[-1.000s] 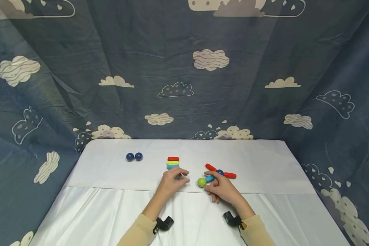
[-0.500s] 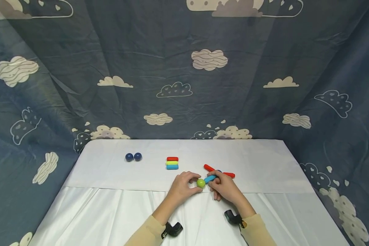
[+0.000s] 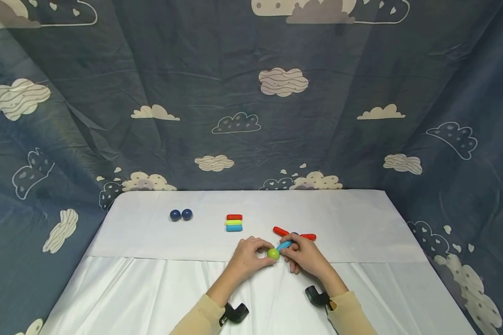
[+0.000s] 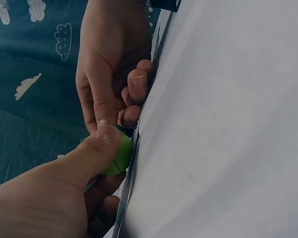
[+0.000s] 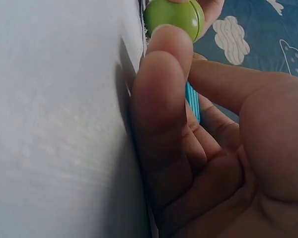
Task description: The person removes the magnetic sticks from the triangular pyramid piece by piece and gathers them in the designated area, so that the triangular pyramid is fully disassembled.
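Observation:
My left hand (image 3: 248,256) grips a green ball (image 3: 273,253) between thumb and fingers. In the left wrist view the thumb covers part of the ball (image 4: 123,156). My right hand (image 3: 308,257) pinches a light blue rod (image 3: 284,245) whose near end meets the ball. In the right wrist view, fingers hide most of that rod (image 5: 192,104). Beyond the right hand, one red rod (image 3: 281,231) angles left and another red rod (image 3: 309,237) points right. A dark blue ball between them is almost wholly hidden by the right hand.
Farther back on the white-covered table (image 3: 151,242) lie a red rod (image 3: 234,217), a yellow-green rod (image 3: 234,222) and a blue rod (image 3: 234,228), side by side. Two dark blue balls (image 3: 181,215) sit to their left. A cloud-patterned curtain (image 3: 234,93) stands behind the table.
My left hand has moved right from beside the short rods and taken hold of the green ball. The joined piece has shifted slightly left, its green ball nearer me.

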